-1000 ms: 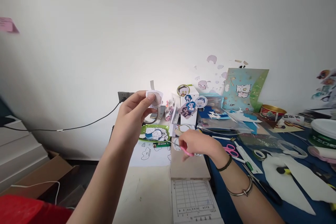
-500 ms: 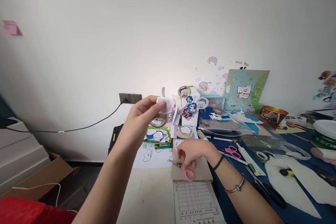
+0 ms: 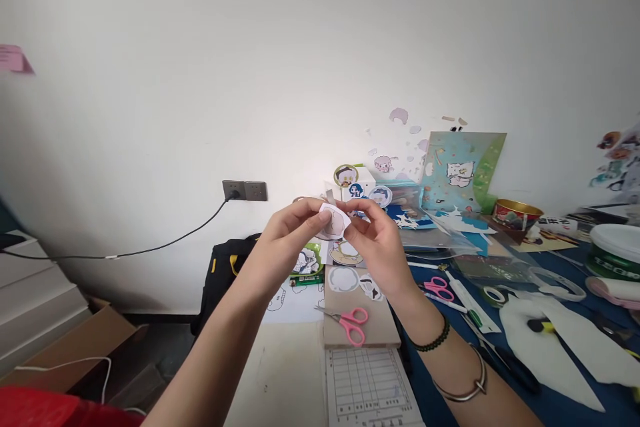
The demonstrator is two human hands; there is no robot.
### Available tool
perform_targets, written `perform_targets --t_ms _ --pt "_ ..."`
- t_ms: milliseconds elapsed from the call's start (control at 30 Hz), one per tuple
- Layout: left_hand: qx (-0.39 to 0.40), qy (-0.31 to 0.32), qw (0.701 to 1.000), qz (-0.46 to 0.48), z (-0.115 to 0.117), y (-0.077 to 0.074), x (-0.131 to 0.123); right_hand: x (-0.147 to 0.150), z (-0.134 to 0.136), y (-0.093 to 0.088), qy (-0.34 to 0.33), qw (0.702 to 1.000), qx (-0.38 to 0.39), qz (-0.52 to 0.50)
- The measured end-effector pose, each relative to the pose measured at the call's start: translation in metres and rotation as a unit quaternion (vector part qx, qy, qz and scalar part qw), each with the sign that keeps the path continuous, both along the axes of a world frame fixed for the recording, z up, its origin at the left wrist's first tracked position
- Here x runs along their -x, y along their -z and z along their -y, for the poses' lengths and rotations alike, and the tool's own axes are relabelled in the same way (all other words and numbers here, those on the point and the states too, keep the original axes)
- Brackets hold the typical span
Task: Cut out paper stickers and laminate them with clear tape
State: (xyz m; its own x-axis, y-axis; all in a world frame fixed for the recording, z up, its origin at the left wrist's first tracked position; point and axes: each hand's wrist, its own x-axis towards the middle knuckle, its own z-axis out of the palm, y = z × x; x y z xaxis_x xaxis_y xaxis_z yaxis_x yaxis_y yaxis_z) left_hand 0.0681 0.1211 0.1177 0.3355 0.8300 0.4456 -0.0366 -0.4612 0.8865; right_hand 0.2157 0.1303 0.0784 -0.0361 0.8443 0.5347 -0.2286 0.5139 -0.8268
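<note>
Both my hands are raised in front of me around a small white paper cutout with a rounded outline drawn on it. My left hand pinches its left side between thumb and fingers. My right hand has its thumb and fingertips closed on the right edge. A short grey strip sticks up just above the cutout; what it is fixed to is hidden. Below, pink-handled scissors lie on a grey-brown board, beside a rounded cutout and a black-and-white cutout.
A printed grid sheet lies nearest me. Behind the hands is a green-edged pouch of cutouts. On the right, the blue cloth carries second pink scissors, a tape roll and white sheets. A black bag stands left.
My right hand has let go of the pink scissors on the board and risen to the cutout's right edge. My left hand has brought the cutout slightly right and down.
</note>
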Motion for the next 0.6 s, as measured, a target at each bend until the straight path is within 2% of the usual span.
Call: perform_targets --t_ms 133,233,400,500,600 --pt "-0.002 0.008 1.0 -0.029 -0.001 0.001 -0.003 -0.004 -0.007 0.0 -0.029 0.999 0.046 0.003" --pt "0.017 0.028 0.999 -0.035 -0.004 0.001 -0.003 -0.014 -0.01 -0.004 -0.105 0.989 0.105 0.027" --pt "0.119 0.144 0.979 0.082 -0.01 0.0 0.003 -0.027 -0.003 -0.014 -0.241 0.964 0.11 0.004" --pt "0.159 0.176 0.96 0.152 -0.012 0.001 0.003 -0.027 0.006 -0.019 -0.243 0.964 0.107 -0.016" --pt "0.177 0.157 0.958 0.161 -0.011 0.0 0.002 -0.025 0.013 -0.023 -0.182 0.978 0.095 -0.039"
